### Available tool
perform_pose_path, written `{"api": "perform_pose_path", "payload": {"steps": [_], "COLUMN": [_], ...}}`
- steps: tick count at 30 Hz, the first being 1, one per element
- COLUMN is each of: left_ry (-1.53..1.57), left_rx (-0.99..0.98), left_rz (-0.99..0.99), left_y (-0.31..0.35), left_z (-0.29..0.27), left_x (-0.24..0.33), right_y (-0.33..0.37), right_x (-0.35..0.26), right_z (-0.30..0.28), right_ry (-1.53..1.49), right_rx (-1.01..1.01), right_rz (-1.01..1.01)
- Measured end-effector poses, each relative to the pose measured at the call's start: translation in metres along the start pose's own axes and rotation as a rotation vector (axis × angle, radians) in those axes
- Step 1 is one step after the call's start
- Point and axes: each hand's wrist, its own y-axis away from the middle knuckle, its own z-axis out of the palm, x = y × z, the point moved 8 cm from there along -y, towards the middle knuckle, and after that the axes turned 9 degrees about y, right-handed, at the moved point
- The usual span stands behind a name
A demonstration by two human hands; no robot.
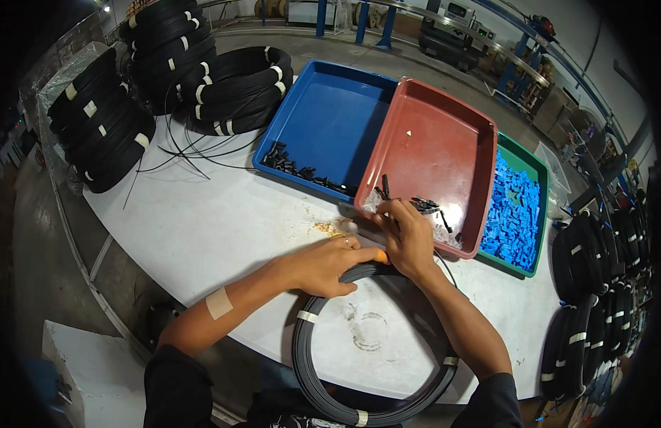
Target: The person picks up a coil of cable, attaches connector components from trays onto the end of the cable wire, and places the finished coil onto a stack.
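Observation:
A coil of black cable (305,357), bound with white tape bands, lies at the table's near edge and partly overhangs it. My left hand (334,264) grips the far side of the coil, its fingers wrapped over the strands. A ring and an orange covering on a fingertip show on that hand. My right hand (409,235) is beside it, just at the near rim of the red tray (434,143). Its fingers are curled in a pinch, and what they hold is hidden. Small black pieces (426,205) and clear plastic pieces (444,234) lie in that tray near my fingers.
Left of the red tray stands a blue tray (330,107) with black parts; right of it, a green tray (534,167) with many blue connectors. Stacked cable coils (102,121) fill the table's far left, with loose ends trailing. More coils (583,257) sit at the right.

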Motion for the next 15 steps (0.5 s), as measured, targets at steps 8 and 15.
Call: {"api": "perform_pose_path", "payload": {"steps": [8, 15], "left_ry": [-0.440, -0.376], "left_rx": [0.165, 0.205], "left_rz": [0.102, 0.052], "left_y": [0.017, 0.054], "left_z": [-0.007, -0.070], "left_x": [0.008, -0.007], "right_y": [0.008, 0.003], "right_x": [-0.011, -0.006], "right_z": [0.000, -0.001], "right_ry": [-0.167, -0.180], "right_rx": [-0.016, -0.029], "right_rz": [-0.161, -0.109]}}
